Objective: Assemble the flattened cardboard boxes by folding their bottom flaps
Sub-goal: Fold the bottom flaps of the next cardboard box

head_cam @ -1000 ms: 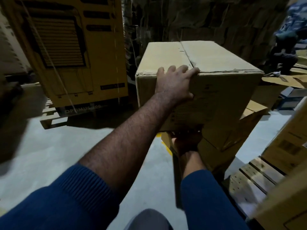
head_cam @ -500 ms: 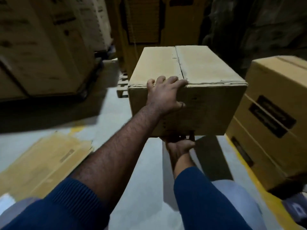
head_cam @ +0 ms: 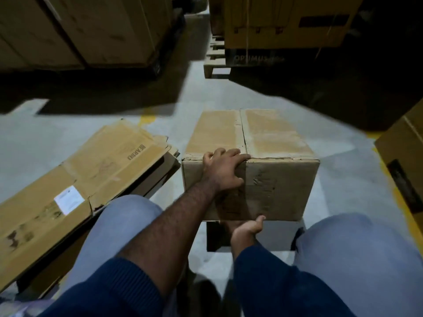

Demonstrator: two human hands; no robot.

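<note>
Half a second ago we hold the box up at chest height with stacked cartons behind it; now it is low in front of us, between our knees, and the view has swung down to the grey floor. The grip has not changed. The left hand clamps the near top edge, fingers hooked over onto the top face and thumb pressed on the front panel. The right hand is palm-up under the near bottom edge; its fingers are hidden beneath the cardboard, so we cannot tell whether they lie flat or curl.

We judge that this box is finished and on its way to being set down (a dark shadow below suggests it is not yet resting on the floor). The pile of flattened boxes lies just to its left, so the next blank is within reach.

The box itself is squared up, and its two upper flaps meet in a seam running away from us. The cardboard is worn: the near top edge is frayed and the front panel is creased and scuffed.
</note>
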